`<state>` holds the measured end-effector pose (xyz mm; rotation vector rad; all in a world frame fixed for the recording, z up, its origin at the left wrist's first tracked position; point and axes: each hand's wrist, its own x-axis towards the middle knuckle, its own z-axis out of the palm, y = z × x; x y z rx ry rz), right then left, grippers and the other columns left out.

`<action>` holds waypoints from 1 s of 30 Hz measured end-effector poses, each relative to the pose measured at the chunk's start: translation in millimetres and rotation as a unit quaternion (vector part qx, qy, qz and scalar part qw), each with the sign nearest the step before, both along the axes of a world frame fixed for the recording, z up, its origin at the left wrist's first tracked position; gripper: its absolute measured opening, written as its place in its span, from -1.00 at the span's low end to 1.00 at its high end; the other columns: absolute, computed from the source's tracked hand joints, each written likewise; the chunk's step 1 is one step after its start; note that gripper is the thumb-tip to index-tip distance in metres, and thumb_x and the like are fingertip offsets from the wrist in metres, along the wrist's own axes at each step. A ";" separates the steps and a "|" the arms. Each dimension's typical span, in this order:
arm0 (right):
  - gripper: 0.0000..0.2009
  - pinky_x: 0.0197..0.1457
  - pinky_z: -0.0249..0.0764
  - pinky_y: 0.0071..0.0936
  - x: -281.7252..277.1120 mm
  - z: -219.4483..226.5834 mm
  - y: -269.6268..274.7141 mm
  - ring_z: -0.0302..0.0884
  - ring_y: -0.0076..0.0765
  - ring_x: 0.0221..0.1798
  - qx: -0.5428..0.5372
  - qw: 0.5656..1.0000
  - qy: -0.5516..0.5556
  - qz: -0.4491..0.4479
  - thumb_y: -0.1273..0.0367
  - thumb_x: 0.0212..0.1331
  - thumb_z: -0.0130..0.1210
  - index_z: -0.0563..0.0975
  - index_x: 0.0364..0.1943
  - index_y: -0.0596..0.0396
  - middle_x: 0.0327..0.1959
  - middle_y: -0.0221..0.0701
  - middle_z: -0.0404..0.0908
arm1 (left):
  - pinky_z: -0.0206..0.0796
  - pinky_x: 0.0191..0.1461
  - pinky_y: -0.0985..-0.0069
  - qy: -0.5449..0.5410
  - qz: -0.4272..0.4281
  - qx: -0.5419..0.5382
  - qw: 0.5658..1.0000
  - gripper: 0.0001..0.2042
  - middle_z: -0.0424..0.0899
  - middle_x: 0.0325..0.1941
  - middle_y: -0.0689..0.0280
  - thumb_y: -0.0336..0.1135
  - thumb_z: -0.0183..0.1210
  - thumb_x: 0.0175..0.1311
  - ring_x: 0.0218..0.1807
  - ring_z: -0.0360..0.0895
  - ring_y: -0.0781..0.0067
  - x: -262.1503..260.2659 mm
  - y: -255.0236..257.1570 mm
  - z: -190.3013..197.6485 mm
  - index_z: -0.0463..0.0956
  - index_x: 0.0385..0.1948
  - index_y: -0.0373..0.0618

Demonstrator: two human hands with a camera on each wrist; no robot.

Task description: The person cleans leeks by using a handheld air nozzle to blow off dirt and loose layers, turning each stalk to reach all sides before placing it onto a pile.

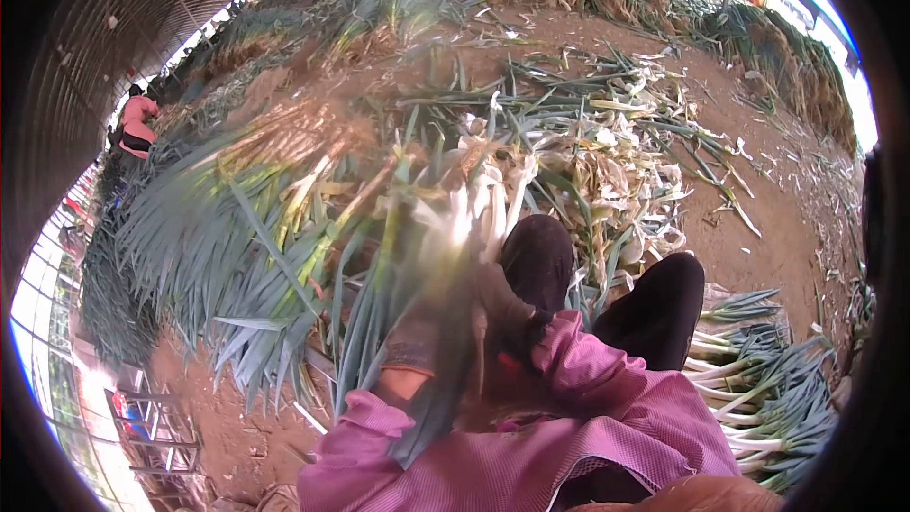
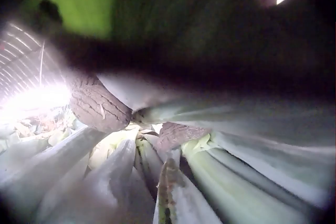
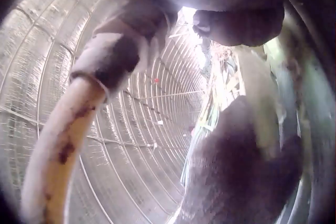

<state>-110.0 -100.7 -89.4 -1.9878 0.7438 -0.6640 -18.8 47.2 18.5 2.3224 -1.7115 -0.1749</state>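
A big bundle of leeks [image 1: 313,218], green leaves to the left and white stalks to the right, is blurred in front of my chest. My gloved left hand [image 1: 412,346] grips it from below, pink sleeve behind. In the left wrist view the gloved fingers [image 2: 97,103] curl over pale leek stalks [image 2: 236,182]. My gloved right hand [image 1: 502,308] holds the bundle near its white ends. The right wrist view shows dark gloved fingers [image 3: 241,19] curled by a pale stalk [image 3: 63,145], much of the grip hidden.
My knees in black trousers [image 1: 664,303] are below the bundle. Trimmed leeks [image 1: 758,389] lie stacked at the right. A heap of peelings and leaves [image 1: 607,152] covers the dirt floor ahead. Another person in pink [image 1: 137,118] works far left under the greenhouse roof [image 3: 157,129].
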 end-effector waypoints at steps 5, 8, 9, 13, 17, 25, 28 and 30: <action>-0.86 -0.55 0.34 -0.46 -6.7 17.1 -23.0 0.43 -0.47 -0.58 0.357 0.911 -0.204 0.028 0.38 0.16 -0.04 0.55 -0.36 0.04 -0.58 -0.34 0.52 | 0.37 -0.20 0.06 -0.032 -0.015 0.008 0.999 -0.28 0.44 -0.10 -0.20 -0.12 0.13 0.05 -0.18 0.48 -0.23 1.1 4.0 0.0 0.00 0.18 -0.31; -0.86 -0.56 0.32 -0.49 -5.7 16.0 -31.7 0.41 -0.50 -0.59 0.414 0.879 -0.233 0.043 0.37 0.17 -0.06 0.54 -0.38 0.05 -0.59 -0.39 0.50 | 0.37 -0.19 0.05 -0.069 -0.035 0.008 0.997 -0.26 0.43 -0.08 -0.21 -0.12 0.12 0.05 -0.17 0.48 -0.25 1.5 6.9 1.3 -0.03 0.21 -0.31; -0.86 -0.56 0.31 -0.50 -3.0 15.1 -36.9 0.40 -0.50 -0.59 0.418 0.876 -0.235 0.043 0.37 0.17 -0.07 0.54 -0.39 0.05 -0.59 -0.40 0.49 | 0.37 -0.19 0.05 -0.085 -0.043 0.007 0.995 -0.25 0.43 -0.08 -0.21 -0.12 0.12 0.05 -0.16 0.48 -0.25 1.1 8.9 1.3 -0.04 0.22 -0.32; -0.84 -0.58 0.28 -0.54 15.3 17.4 -61.4 0.37 -0.53 -0.60 0.414 0.879 -0.233 0.040 0.36 0.19 -0.09 0.52 -0.41 0.06 -0.60 -0.46 0.46 | 0.38 -0.17 0.03 -0.160 -0.075 -0.008 0.984 -0.22 0.42 -0.05 -0.23 -0.11 0.12 0.05 -0.14 0.48 -0.27 -1.2 10.4 7.2 -0.07 0.25 -0.32; -0.82 -0.59 0.25 -0.59 17.8 23.3 -67.3 0.34 -0.57 -0.61 0.436 0.866 -0.242 0.033 0.36 0.20 -0.11 0.51 -0.44 0.07 -0.60 -0.52 0.43 | 0.37 -0.17 0.01 -0.193 -0.089 -0.055 0.976 -0.20 0.45 -0.11 -0.23 -0.10 0.15 0.00 -0.14 0.48 -0.30 -3.6 6.7 25.5 -0.04 0.24 -0.31; -0.86 -0.53 0.32 -0.57 -34.2 106.8 21.0 0.40 -0.54 -0.54 0.114 0.988 0.020 0.099 0.40 0.01 0.10 0.52 -0.36 0.17 -0.59 -0.49 0.46 | 0.38 -0.29 0.15 0.166 -0.015 -0.095 0.981 -0.58 0.59 -0.35 0.01 -0.19 0.16 -0.05 -0.30 0.57 0.04 31.1 -26.9 27.2 0.42 -0.13 -0.23; -0.79 -0.46 0.33 -0.53 -32.7 106.7 74.5 0.42 -0.51 -0.49 0.438 0.887 -0.121 -0.081 0.40 -0.08 0.17 0.51 -0.34 0.20 -0.57 -0.46 0.46 | 0.38 -0.31 0.23 0.346 0.002 0.018 0.938 -0.62 0.59 -0.34 0.06 -0.23 0.12 -0.01 -0.31 0.56 0.12 72.1 -64.2 17.3 0.44 -0.14 -0.23; -0.76 -0.36 0.33 -0.52 -29.1 96.2 88.9 0.41 -0.50 -0.42 0.449 0.870 -0.186 -0.077 0.39 -0.10 0.16 0.50 -0.33 0.24 -0.51 -0.42 0.47 | 0.38 -0.30 0.25 0.408 0.010 0.021 0.913 -0.63 0.58 -0.33 0.07 -0.24 0.11 0.00 -0.30 0.55 0.15 90.7 -73.6 8.7 0.44 -0.14 -0.23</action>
